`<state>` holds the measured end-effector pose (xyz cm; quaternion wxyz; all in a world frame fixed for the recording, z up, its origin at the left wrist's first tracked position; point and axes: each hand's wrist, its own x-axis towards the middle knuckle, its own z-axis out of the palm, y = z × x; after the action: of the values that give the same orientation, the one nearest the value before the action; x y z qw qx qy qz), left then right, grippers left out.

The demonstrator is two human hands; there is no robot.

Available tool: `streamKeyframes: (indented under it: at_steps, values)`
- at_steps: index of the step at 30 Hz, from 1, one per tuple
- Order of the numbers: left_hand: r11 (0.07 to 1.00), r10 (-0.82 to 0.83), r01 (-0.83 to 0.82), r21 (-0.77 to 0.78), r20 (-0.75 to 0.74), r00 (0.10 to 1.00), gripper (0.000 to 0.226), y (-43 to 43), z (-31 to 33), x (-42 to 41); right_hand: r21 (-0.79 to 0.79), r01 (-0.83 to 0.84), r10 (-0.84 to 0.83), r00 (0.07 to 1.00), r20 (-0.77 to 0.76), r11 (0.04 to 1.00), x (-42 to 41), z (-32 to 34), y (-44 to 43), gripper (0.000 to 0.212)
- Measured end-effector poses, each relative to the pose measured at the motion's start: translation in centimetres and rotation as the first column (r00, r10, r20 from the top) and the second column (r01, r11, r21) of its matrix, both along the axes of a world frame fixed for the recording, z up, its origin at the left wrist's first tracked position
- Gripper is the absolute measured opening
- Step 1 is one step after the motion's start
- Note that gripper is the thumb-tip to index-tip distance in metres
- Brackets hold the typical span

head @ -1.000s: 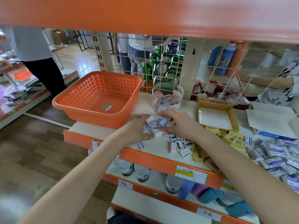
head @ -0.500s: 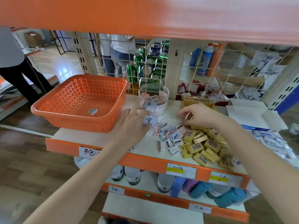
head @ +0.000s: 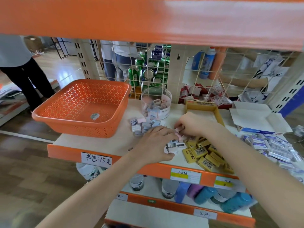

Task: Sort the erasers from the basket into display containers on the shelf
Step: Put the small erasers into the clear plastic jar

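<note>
Since the earlier frame, both hands have been brought together near the shelf [head: 102,142] front: the left hand [head: 154,143] has been drawn away from the clear jar [head: 156,102], and the right hand [head: 192,124] has been shifted leftward off the yellow erasers [head: 204,153].

Left hand: fingers and thumb are curled round a cluster of small erasers [head: 174,145] on the shelf board. Right hand: a pink eraser [head: 178,130] is pinched between thumb and fingertips, just beside the left knuckles.

The orange basket [head: 82,109] is found emptied except for a sticker on its floor. Sorting is judged part done. More small erasers lie loose between basket and jar, and the jar is partly filled. The yellow box [head: 218,116] shows a bare floor where it can be seen, and blue-and-white erasers [head: 271,145] are heaped at the right.

Hazards noted:
- The gathered cluster lies near the front lip, so pieces could be swept over the edge by a careless drag.
- The yellow heap reaches the lip and could be dislodged by the right forearm.
- The jar appears light and could be tipped by a hurried drop.
- The piles touch, so kinds could be mixed.
</note>
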<state>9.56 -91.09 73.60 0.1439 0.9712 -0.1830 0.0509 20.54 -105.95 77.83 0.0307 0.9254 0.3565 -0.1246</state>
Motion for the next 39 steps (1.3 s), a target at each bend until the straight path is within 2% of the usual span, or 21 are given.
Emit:
streamKeyframes:
  at_steps: [6,9,13,18,21,29,36,39]
  values:
    - [0.995,0.084,-0.086,-0.048,-0.032,0.996,0.041,2.8,0.2,-0.7,0.206,0.014,-0.018,1.000,0.016,0.978,-0.3,-0.7,1.3,0.033]
    - [0.988,0.127,-0.129,-0.083,-0.028,0.991,0.044,3.8,0.2,-0.9,0.258,0.008,-0.004,1.000,-0.018,0.966,-0.5,-0.7,1.8,0.033]
    - [0.964,0.242,-0.245,-0.100,-0.042,0.969,0.055,4.4,0.7,-1.2,0.201,-0.029,0.057,0.989,-0.138,0.979,-0.5,-0.1,1.4,0.037]
    - [0.970,0.223,-0.230,-0.082,-0.086,0.971,0.058,4.0,0.6,-1.2,0.149,-0.062,0.098,0.965,-0.243,0.987,-0.8,0.3,0.8,0.058]
    - [0.981,0.178,-0.183,-0.071,-0.072,0.981,0.057,3.2,0.3,-0.8,0.112,-0.071,0.090,0.980,-0.178,0.991,-1.1,-0.4,1.0,0.069]
    - [0.983,0.151,-0.164,-0.081,-0.146,0.978,0.062,2.4,0.5,0.4,0.182,-0.030,0.039,0.998,-0.044,0.983,-1.0,-1.6,0.4,0.058]
    - [0.991,0.116,-0.128,-0.032,-0.241,0.964,0.069,2.5,1.0,1.3,0.261,0.038,-0.024,0.998,-0.057,0.965,-1.3,-1.4,-0.7,0.057]
    - [0.996,0.088,-0.092,-0.002,-0.264,0.961,0.064,2.4,1.3,1.9,0.308,0.053,-0.033,0.997,-0.070,0.950,-1.4,-1.2,-0.8,0.054]
